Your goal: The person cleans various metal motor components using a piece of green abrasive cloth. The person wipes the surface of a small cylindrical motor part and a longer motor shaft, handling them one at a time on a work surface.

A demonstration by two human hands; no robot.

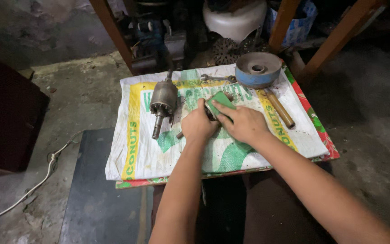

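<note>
Left hand (198, 124): closed around a small dark metal part (211, 113), mostly hidden; identity unclear
Right hand (242, 123): fingers pressing a green rectangular abrasive pad (220, 102) against that part
Left of hands: grey cylindrical motor armature with shaft (162, 105), lying untouched
Beyond hands: steel spanner (217, 78); blue round metal pulley (257, 69)
Right of hands: brass-coloured rod (279, 108)
Underneath: white printed woven sack (136, 149)
Progress: rubbing in hand, by my judgement; part's finish not visible
</note>
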